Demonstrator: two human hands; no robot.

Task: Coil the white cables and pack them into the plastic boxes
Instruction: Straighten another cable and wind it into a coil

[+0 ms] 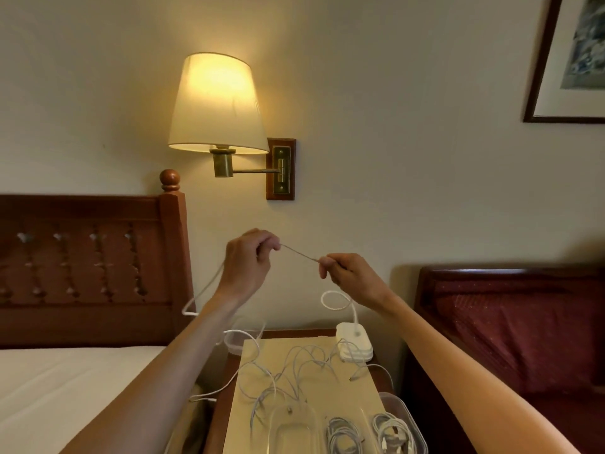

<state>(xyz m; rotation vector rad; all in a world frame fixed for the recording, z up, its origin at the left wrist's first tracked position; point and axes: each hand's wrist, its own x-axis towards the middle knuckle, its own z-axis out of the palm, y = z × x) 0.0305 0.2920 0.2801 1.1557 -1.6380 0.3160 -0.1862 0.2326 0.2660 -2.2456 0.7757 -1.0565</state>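
My left hand (247,262) and my right hand (348,278) are raised above the nightstand, each pinching one white cable (299,253) stretched taut between them. The cable's ends hang down in loops on both sides. Several loose white cables (294,371) lie tangled on the cream mat (327,393). Along the front stand clear plastic boxes: one (296,430) holds no cable, two others (343,437) (394,432) hold coiled cables. Another clear box (239,339) sits at the mat's far left corner.
A stack of white lids (355,344) sits at the nightstand's back right. A bed with a wooden headboard (91,267) is on the left, a red upholstered seat (510,326) on the right. A lit wall lamp (217,103) hangs above.
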